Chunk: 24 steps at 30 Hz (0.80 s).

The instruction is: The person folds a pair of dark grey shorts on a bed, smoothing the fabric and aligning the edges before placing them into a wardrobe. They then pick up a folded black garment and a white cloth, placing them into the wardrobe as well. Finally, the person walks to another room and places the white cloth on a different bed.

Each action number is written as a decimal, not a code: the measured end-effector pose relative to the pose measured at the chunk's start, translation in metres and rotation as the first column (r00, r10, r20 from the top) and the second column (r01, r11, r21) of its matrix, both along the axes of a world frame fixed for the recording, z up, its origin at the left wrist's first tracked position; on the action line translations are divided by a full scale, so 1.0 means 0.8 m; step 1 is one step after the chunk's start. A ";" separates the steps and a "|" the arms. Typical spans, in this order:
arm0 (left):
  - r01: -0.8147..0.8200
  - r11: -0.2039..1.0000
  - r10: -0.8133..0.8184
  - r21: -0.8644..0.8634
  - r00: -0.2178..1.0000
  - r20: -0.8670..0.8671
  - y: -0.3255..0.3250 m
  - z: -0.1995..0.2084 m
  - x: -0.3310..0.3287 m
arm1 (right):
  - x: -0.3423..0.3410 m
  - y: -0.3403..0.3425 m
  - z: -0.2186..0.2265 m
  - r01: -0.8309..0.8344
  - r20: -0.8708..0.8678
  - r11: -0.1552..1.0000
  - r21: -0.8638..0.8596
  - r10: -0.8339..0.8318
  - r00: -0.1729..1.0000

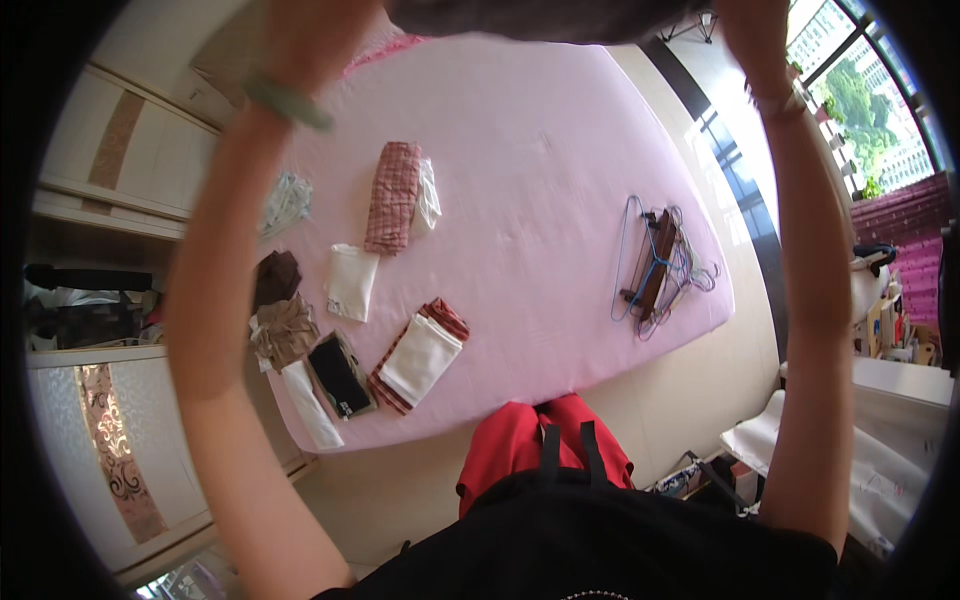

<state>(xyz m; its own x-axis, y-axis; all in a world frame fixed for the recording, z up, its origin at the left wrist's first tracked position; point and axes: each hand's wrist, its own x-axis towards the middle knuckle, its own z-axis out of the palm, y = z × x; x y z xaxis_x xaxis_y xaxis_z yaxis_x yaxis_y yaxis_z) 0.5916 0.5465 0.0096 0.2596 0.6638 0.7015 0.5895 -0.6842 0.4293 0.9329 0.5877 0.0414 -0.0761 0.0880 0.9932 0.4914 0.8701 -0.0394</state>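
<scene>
Both my arms are raised toward the top edge of the head view. A dark grey cloth, seemingly a garment (545, 18), is stretched between my left hand (325, 25) and my right hand (755, 30). It hangs above the bed, held up at its two sides; my fingertips and most of the cloth are cut off by the frame. A green bangle (285, 102) circles my left wrist. Below lies the pink bed sheet (540, 260), with a folded red checked cloth (394, 195) and a folded white cloth (352, 280) on its left part.
More folded clothes lie near the bed's left edge: a black one (342, 375), a brown one (285, 330) and a white one on red plaid (424, 360). Several hangers (655, 265) are piled at the right. Cabinets (110, 430) stand left, a window (860, 100) far right.
</scene>
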 end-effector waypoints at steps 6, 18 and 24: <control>0.153 0.984 -0.169 -0.087 0.961 -0.218 -0.097 -0.375 0.054 | 0.040 -0.176 -0.495 -0.171 -0.067 0.532 -0.829 0.209 0.976; 0.070 0.562 -0.469 -0.824 0.848 -0.247 -0.251 -1.196 0.032 | 0.031 -0.308 -1.240 0.381 0.338 0.022 -0.924 0.510 0.791; 0.060 0.626 -0.367 -0.778 0.903 -0.226 -0.109 -1.356 0.034 | 0.017 -0.186 -1.377 0.403 0.337 -0.054 -0.914 0.453 0.825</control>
<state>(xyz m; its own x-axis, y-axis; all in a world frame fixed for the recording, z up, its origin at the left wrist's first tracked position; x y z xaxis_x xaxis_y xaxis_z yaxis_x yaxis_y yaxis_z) 0.6186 0.4589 -1.0749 0.5731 0.8031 -0.1634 0.6743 -0.3487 0.6510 0.9462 0.4388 -1.0603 -0.4204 0.8444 -0.3319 0.7718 0.1405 -0.6201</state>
